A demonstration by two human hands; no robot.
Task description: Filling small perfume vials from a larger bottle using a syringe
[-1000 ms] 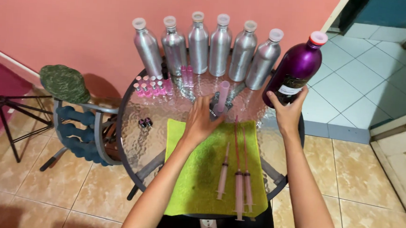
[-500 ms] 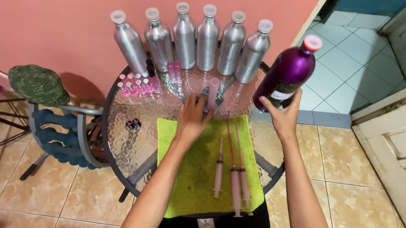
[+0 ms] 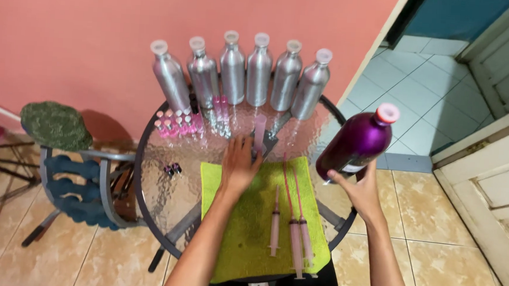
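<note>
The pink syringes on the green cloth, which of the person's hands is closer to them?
Left. The left hand rests on the green cloth just up and left of the pink syringes. The right hand is off past the table's edge, holding the purple bottle.

A salmon-pink wall (image 3: 85, 26) stands at the far side, above a floor of glossy beige tiles (image 3: 453, 267). To the left is a metal chair (image 3: 72, 179) with a green cushion (image 3: 55, 125). On the right, a cream panelled door (image 3: 499, 181) stands near pale blue tiles (image 3: 421, 112).
</note>
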